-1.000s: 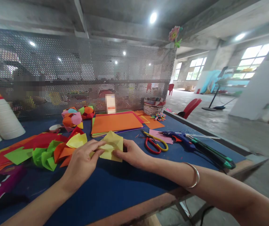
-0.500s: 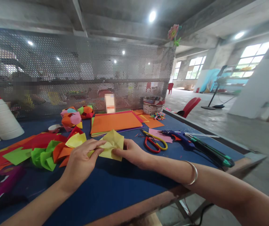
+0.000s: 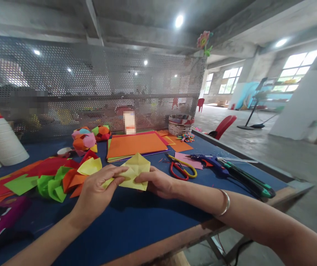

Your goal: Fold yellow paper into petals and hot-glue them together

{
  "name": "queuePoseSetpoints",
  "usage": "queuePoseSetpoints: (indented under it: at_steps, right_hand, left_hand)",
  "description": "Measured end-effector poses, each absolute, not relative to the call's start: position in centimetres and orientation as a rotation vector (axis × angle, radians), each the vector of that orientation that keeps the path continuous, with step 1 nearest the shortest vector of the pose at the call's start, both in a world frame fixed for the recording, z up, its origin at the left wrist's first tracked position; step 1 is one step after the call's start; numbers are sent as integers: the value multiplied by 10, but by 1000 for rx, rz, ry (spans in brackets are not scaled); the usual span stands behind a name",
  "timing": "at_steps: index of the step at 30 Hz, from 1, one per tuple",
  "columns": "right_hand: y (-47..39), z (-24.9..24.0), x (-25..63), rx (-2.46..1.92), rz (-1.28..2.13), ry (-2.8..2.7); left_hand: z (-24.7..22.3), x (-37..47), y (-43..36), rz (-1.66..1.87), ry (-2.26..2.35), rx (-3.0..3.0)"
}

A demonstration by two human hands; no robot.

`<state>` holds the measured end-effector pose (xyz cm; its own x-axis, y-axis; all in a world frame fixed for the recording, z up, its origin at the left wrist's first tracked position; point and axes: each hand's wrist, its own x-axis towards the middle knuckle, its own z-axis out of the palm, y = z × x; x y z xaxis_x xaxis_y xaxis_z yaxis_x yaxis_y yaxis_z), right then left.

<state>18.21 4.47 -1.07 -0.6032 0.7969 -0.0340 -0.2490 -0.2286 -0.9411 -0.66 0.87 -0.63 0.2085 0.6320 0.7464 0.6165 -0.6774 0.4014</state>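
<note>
A creased sheet of yellow paper is held above the blue table between both hands, its folds meeting near the middle. My left hand pinches its left side between thumb and fingers. On the right side, my right hand grips it with the thumb on top and the fingers behind, largely hidden. To the left lie folded pieces: a yellow one, an orange one and green ones. Scissors with red and yellow handles rest right of my right hand.
Orange sheets are stacked behind the hands. A blue glue gun and a green-black cutter lie at right, by a woven basket. Paper balls and stacked white cups stand left. A perforated screen backs the table.
The yellow paper has turned slightly and flattened, with its point now clearer at the top. My right hand has shifted a little to the right along with its edge.
</note>
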Motion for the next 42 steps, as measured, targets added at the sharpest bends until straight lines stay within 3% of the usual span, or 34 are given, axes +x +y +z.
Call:
queuePoseSetpoints:
  at_steps: [25, 42]
  right_hand:
    - [52, -29, 183, -807, 940, -1999]
    - [47, -21, 186, -899, 647, -2241]
  left_hand:
    - [-7, -13, 15, 1316, 1436, 2585]
    - [-7, -10, 11, 1362, 1364, 2703]
